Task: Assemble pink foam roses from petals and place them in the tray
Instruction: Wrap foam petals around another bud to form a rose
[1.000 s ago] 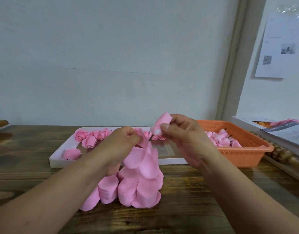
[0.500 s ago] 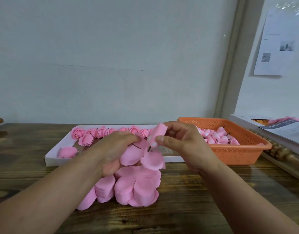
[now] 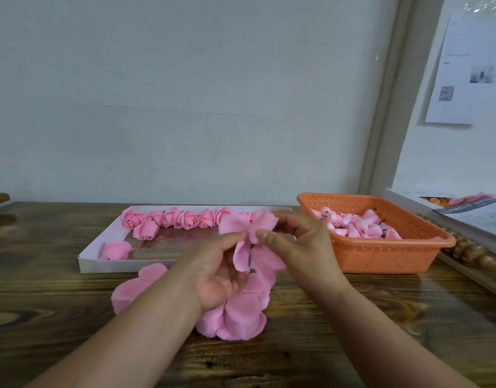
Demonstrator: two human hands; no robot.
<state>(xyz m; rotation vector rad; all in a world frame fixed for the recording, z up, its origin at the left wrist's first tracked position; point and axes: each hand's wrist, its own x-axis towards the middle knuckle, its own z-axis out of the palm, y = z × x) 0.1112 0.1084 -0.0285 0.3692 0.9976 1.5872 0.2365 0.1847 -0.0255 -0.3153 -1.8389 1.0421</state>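
Where both hands meet above the desk, a part-made rose is held in the air: loose pink petals fanned up and down around a dark stem. Left hand: palm turned up and toward the person, thumb and forefinger pinching the petals at their centre, remaining fingers curled beneath; grip closed on the part-made rose. Right hand: back of hand facing up, thumb and forefinger pinching the same centre from the right side, other fingers arched behind the upper petals; grip likewise closed on it. Both forearms enter from the lower edge and converge.

Directly below the hands, on the desk: a pile of cut petals, pink, stacked in lobed sheets. Behind it: a white tray, shallow, holding a row of finished roses along its far wall and one single rose near the left front corner. Right of the tray: an orange basket, perforated, containing pink-and-white buds with dark stems.
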